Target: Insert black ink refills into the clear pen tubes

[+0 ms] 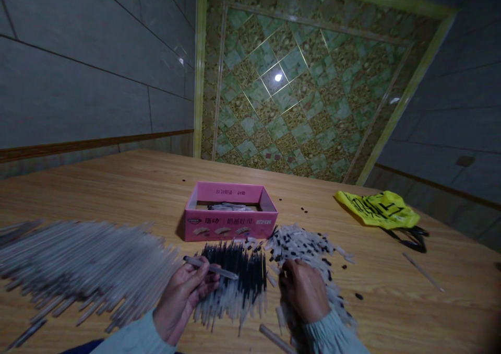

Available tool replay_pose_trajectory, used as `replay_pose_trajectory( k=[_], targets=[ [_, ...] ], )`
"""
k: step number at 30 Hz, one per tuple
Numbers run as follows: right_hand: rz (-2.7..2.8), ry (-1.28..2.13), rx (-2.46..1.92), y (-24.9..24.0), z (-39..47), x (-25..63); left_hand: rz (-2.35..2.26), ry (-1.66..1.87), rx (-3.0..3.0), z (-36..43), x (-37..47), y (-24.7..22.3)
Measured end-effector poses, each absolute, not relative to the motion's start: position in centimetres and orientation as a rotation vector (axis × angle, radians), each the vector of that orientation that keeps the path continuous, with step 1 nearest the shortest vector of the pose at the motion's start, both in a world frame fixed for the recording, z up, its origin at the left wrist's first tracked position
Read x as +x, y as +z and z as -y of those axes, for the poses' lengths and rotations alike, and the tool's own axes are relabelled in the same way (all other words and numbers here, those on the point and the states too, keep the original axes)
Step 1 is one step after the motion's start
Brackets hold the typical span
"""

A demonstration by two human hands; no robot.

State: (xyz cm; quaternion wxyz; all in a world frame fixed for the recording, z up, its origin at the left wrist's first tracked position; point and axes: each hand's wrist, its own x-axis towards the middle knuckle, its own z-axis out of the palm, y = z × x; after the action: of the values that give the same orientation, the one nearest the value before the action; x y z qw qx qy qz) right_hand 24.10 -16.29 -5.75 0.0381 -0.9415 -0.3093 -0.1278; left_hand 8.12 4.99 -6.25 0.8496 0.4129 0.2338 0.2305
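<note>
Between thumb and fingers, my left hand (187, 290) holds a pen (219, 270) with a dark end and a pale barrel, tilted slightly. Beneath it lies a pile of thin refills (238, 275), black on the far half and whitish on the near half. My right hand (306, 290) is at the near edge of a heap of small white and black caps (299, 243), its fingers curled downward; whatever they grip is hidden. Left of my hands spreads a large pile of clear pen barrels (86, 265).
A pink open box (230, 226) with some pens inside stands behind the refills. A yellow bag (378, 209) with black handles lies at the right. One thin stick (423, 272) and scattered black bits rest on the wooden table (391, 312). Tiled walls rise behind.
</note>
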Motion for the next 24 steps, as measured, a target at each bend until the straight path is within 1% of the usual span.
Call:
replay_pose_trajectory(
  k=[8, 11, 14, 19, 21, 24],
  targets=[
    [0.98, -0.305, -2.83, -6.5, 15.7, 24.1, -0.489, 0.487, 0.873, -5.2, 8.2, -6.7],
    [0.926, -0.3, -2.73, -6.4, 15.7, 23.9, -0.505, 0.492, 0.871, -5.1, 8.2, -6.6],
    [0.828, -0.185, -2.415, -6.0, 15.1, 22.9, -0.517, 0.494, 0.874, -5.1, 8.2, -6.4],
    [0.622, 0.257, -1.644, -6.4, 12.5, 20.1, -0.503, 0.499, 0.88, -5.2, 8.4, -6.7],
    [0.551, 0.371, -1.462, -6.9, 11.7, 19.2, -0.503, 0.497, 0.884, -5.3, 8.4, -6.8],
    [0.532, 0.449, -1.317, -7.7, 11.1, 18.7, -0.521, 0.496, 0.908, -5.2, 8.3, -6.7]
  ],
)
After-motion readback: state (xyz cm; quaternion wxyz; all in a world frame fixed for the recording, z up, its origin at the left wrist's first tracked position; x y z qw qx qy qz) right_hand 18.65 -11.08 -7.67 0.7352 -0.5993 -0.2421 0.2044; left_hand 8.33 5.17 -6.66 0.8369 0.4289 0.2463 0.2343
